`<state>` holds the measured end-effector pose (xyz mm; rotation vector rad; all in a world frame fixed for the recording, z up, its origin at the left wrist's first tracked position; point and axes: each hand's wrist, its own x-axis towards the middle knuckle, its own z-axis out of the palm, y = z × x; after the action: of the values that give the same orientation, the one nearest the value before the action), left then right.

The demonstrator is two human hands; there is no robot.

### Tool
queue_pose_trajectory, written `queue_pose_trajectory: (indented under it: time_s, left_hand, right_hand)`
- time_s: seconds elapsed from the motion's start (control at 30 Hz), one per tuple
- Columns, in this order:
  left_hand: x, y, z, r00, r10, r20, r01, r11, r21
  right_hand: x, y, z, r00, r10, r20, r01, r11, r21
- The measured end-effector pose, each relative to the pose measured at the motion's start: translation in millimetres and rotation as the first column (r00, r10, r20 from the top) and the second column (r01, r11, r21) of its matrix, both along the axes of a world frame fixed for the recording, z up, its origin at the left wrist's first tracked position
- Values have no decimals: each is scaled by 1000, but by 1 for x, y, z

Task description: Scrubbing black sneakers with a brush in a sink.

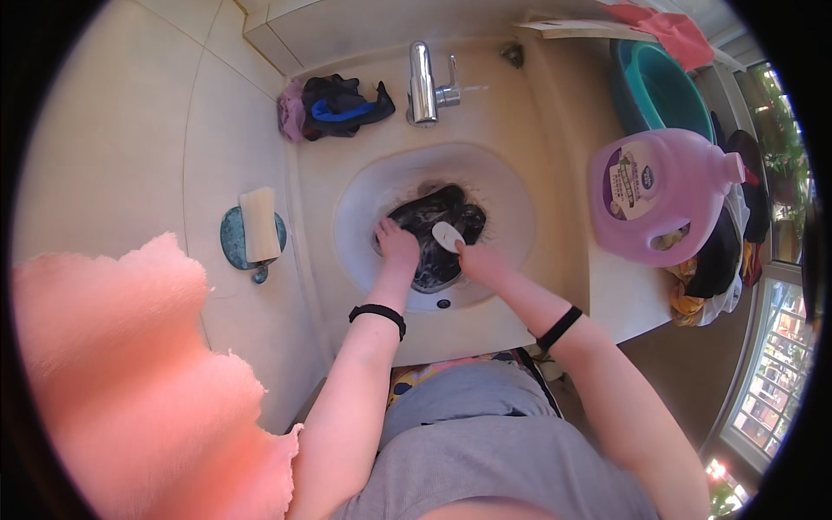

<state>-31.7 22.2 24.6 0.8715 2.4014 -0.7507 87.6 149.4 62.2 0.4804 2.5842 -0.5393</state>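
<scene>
A wet black garment [425,212] with some suds on it lies in the bottom of the white washbasin [511,204]. My left hand [398,243] rests on the left part of the garment, fingers stretched out and pressing down. My right hand [478,262] is closed around one end of a white oval scrubbing brush [447,236]. The brush lies over the right part of the garment; its underside is hidden.
Behind the basin stands a chrome faucet [422,82], with bundled dark clothes [342,106] to its left. A soap bar [259,227] sits on a green wall holder. At right are a purple detergent jug [659,198] and teal basins [663,87]. A pink towel [130,373] hangs left.
</scene>
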Motion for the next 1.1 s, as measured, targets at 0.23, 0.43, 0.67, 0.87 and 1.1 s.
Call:
queue_pose_trajectory:
  time_s: [0.23,0.43,0.67,0.87,1.1]
  left_hand:
    - [27,30,-27,990,89,107,-138,690,710]
    - [18,18,-18,986,-135,94,64,840,538]
    - [7,-21,17,977,-206,52,163,885,437]
    - [13,-9,2,987,12,163,-94,859,504]
    - [-4,2,-38,901,372,224,-432,714,551]
  right_hand:
    - [-10,52,12,996,-58,63,63,995,-72]
    - [-39,64,37,981,57,-184,-70,995,-66]
    - [-60,50,20,917,374,139,-371,928,-46]
    - [-50,24,16,858,448,251,-450,891,-53]
    - [-34,28,19,926,344,154,-343,939,-33]
